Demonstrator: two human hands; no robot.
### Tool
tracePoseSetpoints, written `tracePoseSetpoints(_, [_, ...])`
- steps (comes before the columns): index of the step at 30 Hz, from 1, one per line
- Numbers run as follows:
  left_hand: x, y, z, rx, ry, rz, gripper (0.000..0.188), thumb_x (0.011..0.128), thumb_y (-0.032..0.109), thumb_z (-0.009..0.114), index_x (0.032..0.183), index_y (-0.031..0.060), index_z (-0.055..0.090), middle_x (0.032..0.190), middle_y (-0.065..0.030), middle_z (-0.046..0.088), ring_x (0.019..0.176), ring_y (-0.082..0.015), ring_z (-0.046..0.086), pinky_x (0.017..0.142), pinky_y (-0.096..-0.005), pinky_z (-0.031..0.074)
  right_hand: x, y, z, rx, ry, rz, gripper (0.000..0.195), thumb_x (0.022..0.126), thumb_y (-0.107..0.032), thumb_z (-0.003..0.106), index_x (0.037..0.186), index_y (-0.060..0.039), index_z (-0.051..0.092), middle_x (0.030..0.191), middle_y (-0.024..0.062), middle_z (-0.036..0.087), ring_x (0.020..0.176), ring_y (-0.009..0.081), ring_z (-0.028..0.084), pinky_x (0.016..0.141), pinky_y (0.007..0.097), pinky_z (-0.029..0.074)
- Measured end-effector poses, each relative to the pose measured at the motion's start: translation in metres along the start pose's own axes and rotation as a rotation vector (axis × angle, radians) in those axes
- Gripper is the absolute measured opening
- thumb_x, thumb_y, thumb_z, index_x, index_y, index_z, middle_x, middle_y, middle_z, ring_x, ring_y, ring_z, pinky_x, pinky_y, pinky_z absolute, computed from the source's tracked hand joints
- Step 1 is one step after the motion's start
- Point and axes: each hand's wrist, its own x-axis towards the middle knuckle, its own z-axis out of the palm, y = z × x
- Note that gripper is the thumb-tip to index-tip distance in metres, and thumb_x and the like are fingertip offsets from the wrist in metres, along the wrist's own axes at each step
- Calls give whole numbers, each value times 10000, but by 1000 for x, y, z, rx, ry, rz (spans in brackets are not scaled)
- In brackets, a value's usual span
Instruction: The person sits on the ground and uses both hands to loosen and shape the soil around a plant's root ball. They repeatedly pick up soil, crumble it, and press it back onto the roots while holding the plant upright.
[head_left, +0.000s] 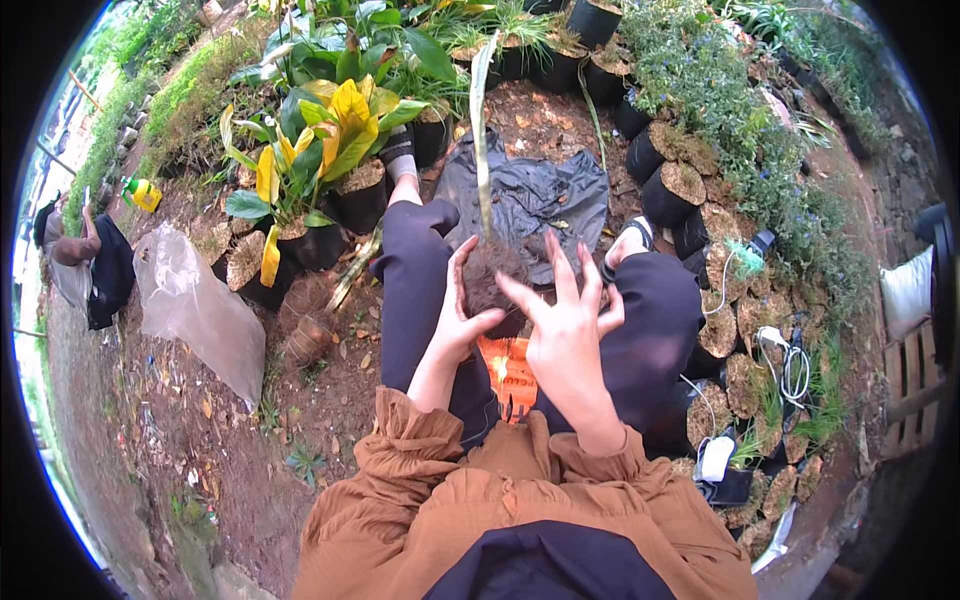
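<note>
Between my hands is a brown root ball (491, 281) of soil or fibre, with one long pale-green leaf (481, 112) standing up from it. My left hand (459, 315) cups its left side, thumb across the lower front. My right hand (562, 322) is at its right, fingers spread and fingertips at or close to the surface; whether they touch is hard to tell. Beyond the ball, a black plastic sheet (559, 187) lies crumpled on the soil between my feet. Below it, an orange printed packet (511, 375) shows between my legs.
Potted plants with yellowing leaves (349, 131) stand at left, near a clear plastic bag (199, 307) and fibre balls (307, 337). Black grow bags (671, 195) line the right, with a white cable and plug (787, 367) on them. A person (82, 255) sits far left by a yellow sprayer (142, 193).
</note>
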Motion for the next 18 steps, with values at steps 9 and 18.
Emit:
tracePoseSetpoints(9, [5,-9,7,461,-22,91,909,662,57,798,1406,24,277,1382,-110,351,1278,-216,375,1062,-340,340,16,3,1,-89,-2,-18,418,766,-130,567,1106,-346,676,1505,34,314,1376,310,226,1012,643,149])
tracePoseSetpoints(18, [0,1,5,-265,73,-140,936,649,56,791,1425,99,268,1354,-89,383,1246,-225,428,1031,-373,387,-9,15,20,76,31,54,533,716,-27,594,1138,-346,663,1465,29,374,1339,298,299,989,585,166])
